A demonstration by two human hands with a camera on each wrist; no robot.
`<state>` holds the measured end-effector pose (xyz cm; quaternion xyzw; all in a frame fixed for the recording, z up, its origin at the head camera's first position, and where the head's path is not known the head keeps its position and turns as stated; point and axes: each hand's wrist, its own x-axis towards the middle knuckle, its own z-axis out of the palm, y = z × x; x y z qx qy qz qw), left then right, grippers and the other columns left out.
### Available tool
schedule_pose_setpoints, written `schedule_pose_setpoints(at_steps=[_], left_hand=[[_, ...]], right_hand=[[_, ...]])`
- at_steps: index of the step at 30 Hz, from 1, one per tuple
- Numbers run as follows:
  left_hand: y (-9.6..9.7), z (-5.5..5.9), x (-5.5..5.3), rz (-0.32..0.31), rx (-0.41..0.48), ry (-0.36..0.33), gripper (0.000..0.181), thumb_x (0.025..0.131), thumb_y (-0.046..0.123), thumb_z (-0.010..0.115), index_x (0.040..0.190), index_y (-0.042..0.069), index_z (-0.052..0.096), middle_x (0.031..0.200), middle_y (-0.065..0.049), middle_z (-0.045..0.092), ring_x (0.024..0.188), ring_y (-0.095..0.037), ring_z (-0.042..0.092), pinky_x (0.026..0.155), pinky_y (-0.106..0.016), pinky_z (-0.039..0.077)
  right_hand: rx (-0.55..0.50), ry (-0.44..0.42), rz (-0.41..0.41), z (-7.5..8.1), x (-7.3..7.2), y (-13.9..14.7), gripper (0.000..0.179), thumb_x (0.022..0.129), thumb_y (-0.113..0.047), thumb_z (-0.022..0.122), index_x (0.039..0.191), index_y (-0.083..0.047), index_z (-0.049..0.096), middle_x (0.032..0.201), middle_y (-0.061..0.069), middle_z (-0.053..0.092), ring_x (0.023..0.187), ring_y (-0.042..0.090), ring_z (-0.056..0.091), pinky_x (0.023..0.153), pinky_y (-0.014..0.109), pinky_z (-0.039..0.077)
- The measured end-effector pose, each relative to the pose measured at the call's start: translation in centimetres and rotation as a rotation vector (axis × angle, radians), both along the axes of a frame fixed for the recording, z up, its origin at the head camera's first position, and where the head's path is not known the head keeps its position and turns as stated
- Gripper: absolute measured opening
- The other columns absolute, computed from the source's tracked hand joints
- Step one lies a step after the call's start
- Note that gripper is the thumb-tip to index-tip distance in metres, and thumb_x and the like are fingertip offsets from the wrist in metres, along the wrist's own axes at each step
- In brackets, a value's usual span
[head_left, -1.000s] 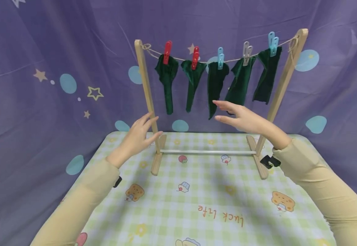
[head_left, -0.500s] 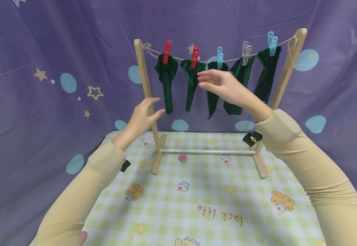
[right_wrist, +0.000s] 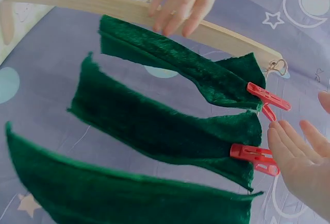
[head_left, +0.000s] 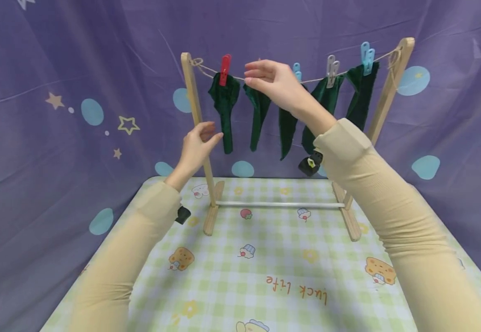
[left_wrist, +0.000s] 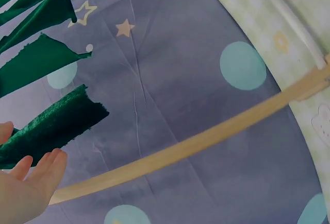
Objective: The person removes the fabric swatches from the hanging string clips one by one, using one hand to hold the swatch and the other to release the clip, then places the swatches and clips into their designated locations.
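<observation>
Several dark green cloth pieces hang from a string line on a wooden rack. My left hand [head_left: 196,145] is beside the rack's left post, close to the leftmost green cloth [head_left: 225,115], its fingers relaxed and holding nothing. A red clothespin [head_left: 225,70] clips that cloth to the line. In front of the line, my right hand [head_left: 278,83] has its fingers extended and hides the second red clothespin in the head view. The right wrist view shows this second red clothespin [right_wrist: 252,157] near the fingers, on the second green cloth [right_wrist: 165,121].
Farther right on the line are a blue clothespin [head_left: 297,70], a grey clothespin [head_left: 332,71] and another blue clothespin [head_left: 367,57]. The rack's posts [head_left: 383,106] stand on a checked tablecloth [head_left: 282,263]. A purple curtain [head_left: 99,55] hangs behind.
My right hand has moved up and left across the hanging cloths to the second red clothespin. My left hand has risen slightly toward the leftmost cloth. Cloths and clothespins stay in place.
</observation>
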<state>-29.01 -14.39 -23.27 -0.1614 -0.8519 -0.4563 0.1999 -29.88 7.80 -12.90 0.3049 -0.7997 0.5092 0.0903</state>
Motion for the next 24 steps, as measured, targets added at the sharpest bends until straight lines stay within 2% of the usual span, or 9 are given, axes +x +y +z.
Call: schedule_pose_setpoints(at_steps=[8,15,24], left_hand=[[0.7,-0.6,-1.3,0.032,0.152,0.005,0.045,0.084,0.017,0.062,0.122,-0.002,0.047,0.117,-0.02,0.054,0.108,-0.024,0.053,0.088,-0.027,0.043],[0.9,-1.3,-1.9,0.037,0.231,-0.031,0.045,0.084,0.014,0.062,0.122,-0.004,0.047,0.116,-0.018,0.055,0.106,-0.025,0.054,0.087,-0.027,0.044],[1.4,-1.7,-2.6,0.032,0.313,-0.051,0.043,0.083,0.009,0.062,0.12,-0.007,0.048,0.114,-0.02,0.056,0.105,-0.027,0.055,0.087,-0.027,0.044]], right_hand=[[-0.08,-0.019,-0.016,0.9,-1.0,-2.1,0.047,0.087,-0.022,0.057,0.13,-0.009,0.043,0.129,0.006,0.047,0.115,0.011,0.046,0.092,0.02,0.038],[-0.019,-0.04,-0.06,1.3,-2.3,-2.9,0.047,0.088,-0.022,0.054,0.132,-0.011,0.04,0.133,0.005,0.043,0.118,0.009,0.043,0.094,0.02,0.036],[-0.046,-0.108,-0.086,2.1,-2.9,-3.4,0.047,0.088,-0.021,0.054,0.132,-0.009,0.041,0.131,0.005,0.045,0.118,0.009,0.043,0.096,0.021,0.033]])
